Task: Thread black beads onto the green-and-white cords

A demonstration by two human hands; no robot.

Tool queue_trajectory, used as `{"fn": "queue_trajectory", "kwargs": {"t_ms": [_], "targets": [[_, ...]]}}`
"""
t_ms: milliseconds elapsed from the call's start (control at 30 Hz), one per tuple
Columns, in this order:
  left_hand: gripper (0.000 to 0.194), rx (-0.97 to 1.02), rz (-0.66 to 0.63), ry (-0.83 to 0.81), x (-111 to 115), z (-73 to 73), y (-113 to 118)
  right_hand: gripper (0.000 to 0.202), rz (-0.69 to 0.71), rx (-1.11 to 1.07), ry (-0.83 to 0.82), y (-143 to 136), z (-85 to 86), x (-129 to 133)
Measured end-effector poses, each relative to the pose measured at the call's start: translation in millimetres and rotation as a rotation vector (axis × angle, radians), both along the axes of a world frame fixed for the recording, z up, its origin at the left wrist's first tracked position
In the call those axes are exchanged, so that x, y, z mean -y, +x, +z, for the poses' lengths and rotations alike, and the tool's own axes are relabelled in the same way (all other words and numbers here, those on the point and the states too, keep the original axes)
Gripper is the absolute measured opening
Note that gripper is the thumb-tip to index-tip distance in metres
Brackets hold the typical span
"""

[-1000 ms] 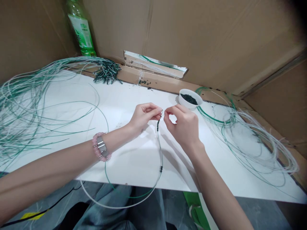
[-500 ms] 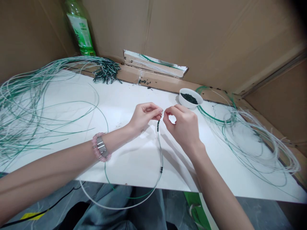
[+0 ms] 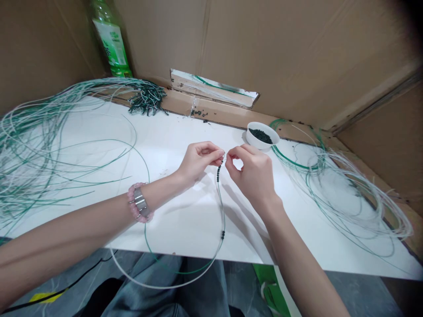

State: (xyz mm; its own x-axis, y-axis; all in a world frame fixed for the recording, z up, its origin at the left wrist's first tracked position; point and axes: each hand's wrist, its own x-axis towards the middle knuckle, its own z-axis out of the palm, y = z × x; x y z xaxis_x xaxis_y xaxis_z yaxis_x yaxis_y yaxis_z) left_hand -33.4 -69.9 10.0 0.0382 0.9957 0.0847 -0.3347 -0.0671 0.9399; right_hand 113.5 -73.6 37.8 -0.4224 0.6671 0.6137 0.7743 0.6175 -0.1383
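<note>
My left hand (image 3: 202, 159) pinches the top of a string of small dark beads (image 3: 218, 173) between thumb and fingers. Below the beads hang a green and a white cord (image 3: 222, 207), with a small cluster of beads (image 3: 222, 235) lower down; the cords loop past the table's front edge. Close by on the right, my right hand (image 3: 249, 169) is closed with thumb and forefinger tips together at the string's upper end. Whatever sits between those tips is too small to make out. Behind it stands a white bowl (image 3: 250, 140) of dark beads (image 3: 260, 135).
Green and white cords (image 3: 36, 132) spread over the left side, ending in a beaded bundle (image 3: 147, 99). More coiled cords (image 3: 360, 207) lie at right. A green bottle (image 3: 114, 48) stands at back left. Cardboard walls (image 3: 280, 48) enclose the white table (image 3: 178, 237); loose beads (image 3: 199, 113) lie along the back.
Almost nothing differs. The bead string and my right fingertips have shifted very slightly to the right; my left hand keeps its pinch.
</note>
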Motion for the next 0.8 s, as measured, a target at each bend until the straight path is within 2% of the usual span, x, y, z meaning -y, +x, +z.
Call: {"fn": "queue_trajectory", "kwargs": {"t_ms": [333,533,700,800], "targets": [[0.019,-0.032,0.008,0.01,-1.2,-1.5,-0.6,0.017,-0.004,0.012,0.012,-0.4,-1.1,-0.2],[0.017,-0.128,0.054,0.097,-1.4,0.8,-2.2,0.018,0.024,0.004,-0.007,-0.8,0.3,0.3],[0.015,-0.173,0.063,0.157,0.8,0.8,-2.5,0.018,0.056,-0.028,-0.072,-0.7,1.1,0.3],[0.013,-0.199,0.049,0.197,2.2,0.6,-2.9,0.015,0.074,-0.16,-0.183,-1.1,1.1,-0.5]]}}
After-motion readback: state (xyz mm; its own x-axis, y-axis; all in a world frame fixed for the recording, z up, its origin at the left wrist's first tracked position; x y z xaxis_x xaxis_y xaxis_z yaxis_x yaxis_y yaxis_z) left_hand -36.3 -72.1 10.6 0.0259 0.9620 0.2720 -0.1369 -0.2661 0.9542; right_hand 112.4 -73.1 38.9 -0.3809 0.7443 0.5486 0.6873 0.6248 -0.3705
